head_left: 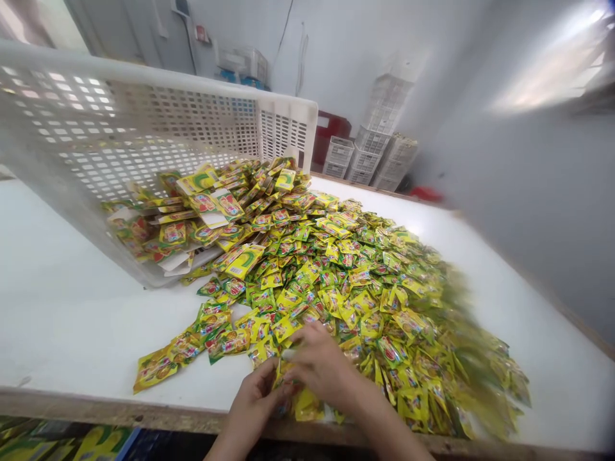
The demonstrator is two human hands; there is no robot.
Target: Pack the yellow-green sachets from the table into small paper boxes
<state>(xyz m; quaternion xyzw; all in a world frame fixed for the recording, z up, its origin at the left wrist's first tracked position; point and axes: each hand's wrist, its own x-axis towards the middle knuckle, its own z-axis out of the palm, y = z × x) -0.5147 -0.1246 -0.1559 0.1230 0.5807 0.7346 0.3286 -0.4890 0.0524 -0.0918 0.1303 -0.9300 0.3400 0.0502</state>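
Close to the table's front edge, my left hand (pixel 257 394) has its fingers curled with the thumb against them. My right hand (pixel 319 366) meets it from the right, fingers bent down and slightly blurred. Something small with a pale edge shows between the two hands, but the fingers cover most of it and I cannot make out its kind. Around and beneath them spreads a large heap of small yellow-green sachets (pixel 355 275) with fruit pictures. A strip of sachets (pixel 158 370) lies left of my hands. Printed small cartons (pixel 246 261) lie at the heap's left side.
A white perforated plastic crate (pixel 192 82) lies on its side at the left, with cartons (pixel 204 205) spilling out. The white tabletop (pixel 62 307) has a wooden front edge (pixel 96 406). More yellow packs (pixel 100 442) show below it. Stacked crates (pixel 368 153) stand by the back wall.
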